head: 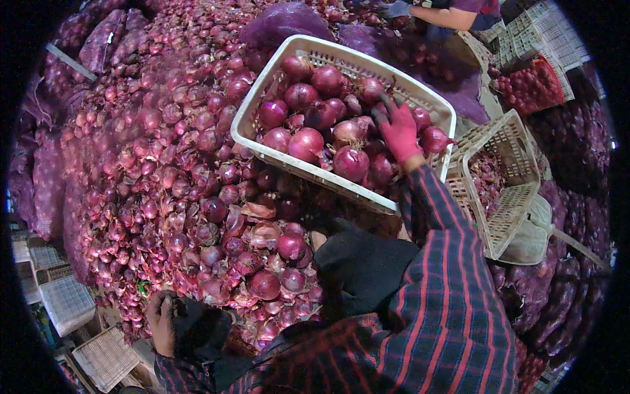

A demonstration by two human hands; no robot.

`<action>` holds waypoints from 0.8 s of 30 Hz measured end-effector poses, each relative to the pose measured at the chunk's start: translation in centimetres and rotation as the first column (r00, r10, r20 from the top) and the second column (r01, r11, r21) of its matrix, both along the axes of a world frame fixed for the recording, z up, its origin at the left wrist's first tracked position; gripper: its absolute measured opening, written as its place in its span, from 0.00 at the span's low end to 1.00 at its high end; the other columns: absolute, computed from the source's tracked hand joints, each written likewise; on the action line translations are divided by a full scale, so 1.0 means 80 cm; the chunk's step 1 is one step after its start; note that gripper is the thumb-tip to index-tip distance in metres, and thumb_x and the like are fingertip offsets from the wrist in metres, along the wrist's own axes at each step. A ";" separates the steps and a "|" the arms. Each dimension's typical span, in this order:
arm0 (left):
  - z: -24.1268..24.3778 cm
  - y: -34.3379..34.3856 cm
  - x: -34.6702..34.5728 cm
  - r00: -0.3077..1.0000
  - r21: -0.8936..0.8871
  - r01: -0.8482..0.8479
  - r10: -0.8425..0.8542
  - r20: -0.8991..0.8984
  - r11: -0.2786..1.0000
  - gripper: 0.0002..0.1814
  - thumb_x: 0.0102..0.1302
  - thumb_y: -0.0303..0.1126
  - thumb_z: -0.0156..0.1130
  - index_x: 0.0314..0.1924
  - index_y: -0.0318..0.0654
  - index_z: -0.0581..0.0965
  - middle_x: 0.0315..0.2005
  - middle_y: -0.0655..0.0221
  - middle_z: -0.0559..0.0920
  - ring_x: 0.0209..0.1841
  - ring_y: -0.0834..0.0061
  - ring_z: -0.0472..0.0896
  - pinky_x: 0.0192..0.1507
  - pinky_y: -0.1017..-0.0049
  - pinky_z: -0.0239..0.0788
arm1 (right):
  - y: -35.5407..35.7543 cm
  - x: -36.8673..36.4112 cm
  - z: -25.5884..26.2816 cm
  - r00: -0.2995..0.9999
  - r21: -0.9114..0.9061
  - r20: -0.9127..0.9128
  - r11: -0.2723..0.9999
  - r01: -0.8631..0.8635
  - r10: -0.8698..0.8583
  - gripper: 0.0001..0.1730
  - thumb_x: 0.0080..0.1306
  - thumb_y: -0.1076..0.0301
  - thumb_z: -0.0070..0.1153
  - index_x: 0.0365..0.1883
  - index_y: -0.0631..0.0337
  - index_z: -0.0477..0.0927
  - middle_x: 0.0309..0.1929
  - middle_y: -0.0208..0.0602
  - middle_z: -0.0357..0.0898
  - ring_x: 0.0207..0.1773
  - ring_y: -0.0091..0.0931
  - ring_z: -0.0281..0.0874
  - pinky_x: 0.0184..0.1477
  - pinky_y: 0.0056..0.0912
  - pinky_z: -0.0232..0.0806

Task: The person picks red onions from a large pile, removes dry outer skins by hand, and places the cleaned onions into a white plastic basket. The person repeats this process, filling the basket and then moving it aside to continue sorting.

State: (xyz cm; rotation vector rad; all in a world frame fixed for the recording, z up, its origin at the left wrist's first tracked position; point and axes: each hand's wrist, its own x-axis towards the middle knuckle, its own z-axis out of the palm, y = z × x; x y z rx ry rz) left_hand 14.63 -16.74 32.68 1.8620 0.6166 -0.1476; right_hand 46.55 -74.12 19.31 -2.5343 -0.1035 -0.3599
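Note:
My right hand (399,129), in a red glove with dark fingertips, reaches into a white slatted plastic crate (344,184). Its visible fingers are spread against the red onions (350,163) inside; the palm side is hidden. One onion (435,139) sits by the crate's right rim, close to the glove. My left hand (162,320) is low at the left, beside my dark-clad knee (202,322), with its fingers bent. Whether it holds anything is hidden. Between my knees and out to the left spreads a large heap of loose red onions (162,182) with dry skins.
A tilted crate (517,157) with onion skins stands right of the full one, beside a long-handled pan or shovel (526,236). Filled purple mesh sacks (285,22) lie around. Another person's arm (443,17) is at the top right. More crates (66,300) stand lower left.

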 end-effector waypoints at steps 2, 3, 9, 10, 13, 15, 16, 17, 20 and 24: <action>0.001 -0.002 -0.002 1.000 0.124 0.004 -0.006 0.020 0.992 0.11 0.74 0.34 0.56 0.44 0.33 0.78 0.33 0.74 0.78 0.36 0.81 0.74 0.41 0.79 0.66 | 0.006 -0.069 0.016 0.985 0.066 -0.151 0.995 -0.079 0.088 0.30 0.68 0.49 0.58 0.66 0.51 0.75 0.59 0.50 0.74 0.60 0.49 0.73 0.64 0.49 0.65; 0.001 -0.002 -0.005 0.999 0.177 0.004 -0.012 0.046 0.984 0.11 0.74 0.34 0.56 0.44 0.33 0.78 0.32 0.75 0.78 0.35 0.81 0.74 0.40 0.79 0.66 | 0.005 -0.104 0.023 0.931 0.030 -0.329 0.987 -0.155 0.156 0.28 0.69 0.51 0.57 0.65 0.51 0.75 0.58 0.49 0.74 0.59 0.49 0.73 0.64 0.48 0.65; -0.013 0.014 -0.014 0.999 -0.003 0.020 -0.020 -0.027 1.000 0.10 0.74 0.33 0.57 0.44 0.34 0.78 0.33 0.75 0.78 0.37 0.83 0.74 0.42 0.78 0.66 | -0.024 -0.195 0.027 0.933 0.037 -0.358 0.999 -0.013 0.026 0.28 0.66 0.49 0.59 0.60 0.53 0.78 0.52 0.44 0.77 0.56 0.41 0.77 0.58 0.41 0.69; -0.017 0.016 -0.015 0.998 0.051 0.070 -0.070 0.003 0.996 0.09 0.73 0.32 0.58 0.44 0.33 0.79 0.33 0.76 0.78 0.36 0.84 0.74 0.41 0.79 0.66 | -0.030 -0.190 0.023 0.942 0.036 -0.326 0.997 -0.073 0.080 0.27 0.64 0.49 0.59 0.57 0.54 0.79 0.50 0.44 0.77 0.54 0.41 0.78 0.55 0.43 0.70; -0.021 0.020 -0.021 0.994 0.083 0.108 -0.108 -0.004 0.991 0.08 0.73 0.32 0.58 0.42 0.33 0.79 0.31 0.76 0.78 0.35 0.84 0.74 0.39 0.80 0.66 | -0.046 -0.175 0.010 0.907 -0.289 -0.405 0.924 -0.250 0.119 0.24 0.63 0.51 0.59 0.53 0.53 0.80 0.47 0.43 0.77 0.53 0.41 0.78 0.53 0.45 0.70; -0.021 0.019 -0.028 0.989 0.145 0.150 -0.148 -0.026 0.978 0.09 0.72 0.32 0.58 0.42 0.32 0.79 0.30 0.74 0.78 0.34 0.82 0.73 0.39 0.78 0.66 | -0.050 -0.173 0.004 0.892 -0.500 -0.449 0.811 -0.306 0.060 0.19 0.60 0.55 0.58 0.47 0.51 0.82 0.45 0.40 0.78 0.50 0.42 0.79 0.51 0.46 0.72; -0.019 0.018 -0.033 0.985 0.206 0.173 -0.165 -0.055 0.963 0.09 0.72 0.32 0.58 0.42 0.32 0.79 0.30 0.73 0.78 0.34 0.81 0.73 0.39 0.78 0.66 | -0.049 -0.176 0.003 0.884 -0.507 -0.465 0.809 -0.299 0.036 0.18 0.60 0.54 0.59 0.45 0.51 0.83 0.44 0.40 0.78 0.49 0.42 0.79 0.50 0.46 0.72; -0.020 0.017 -0.035 0.985 0.249 0.171 -0.165 -0.048 0.953 0.09 0.72 0.32 0.58 0.43 0.32 0.78 0.30 0.73 0.78 0.34 0.81 0.73 0.39 0.78 0.66 | -0.050 -0.178 0.005 0.874 -0.551 -0.486 0.787 -0.277 -0.032 0.17 0.60 0.54 0.59 0.44 0.51 0.83 0.44 0.40 0.78 0.49 0.42 0.79 0.50 0.46 0.72; -0.020 0.017 -0.049 0.993 0.282 0.103 -0.116 0.029 0.954 0.09 0.72 0.31 0.57 0.44 0.30 0.78 0.32 0.70 0.80 0.38 0.78 0.75 0.44 0.75 0.68 | -0.057 -0.184 0.024 0.902 -0.401 -0.432 0.898 -0.181 -0.012 0.18 0.60 0.57 0.60 0.47 0.50 0.84 0.49 0.39 0.80 0.53 0.41 0.80 0.56 0.45 0.72; -0.023 0.025 -0.052 0.985 0.262 0.162 -0.140 -0.101 0.951 0.09 0.72 0.29 0.58 0.45 0.30 0.78 0.35 0.68 0.81 0.41 0.75 0.77 0.48 0.74 0.69 | -0.101 -0.152 0.061 0.982 -0.329 0.191 0.941 0.073 -0.010 0.27 0.58 0.62 0.65 0.58 0.50 0.79 0.53 0.43 0.80 0.56 0.40 0.78 0.57 0.46 0.70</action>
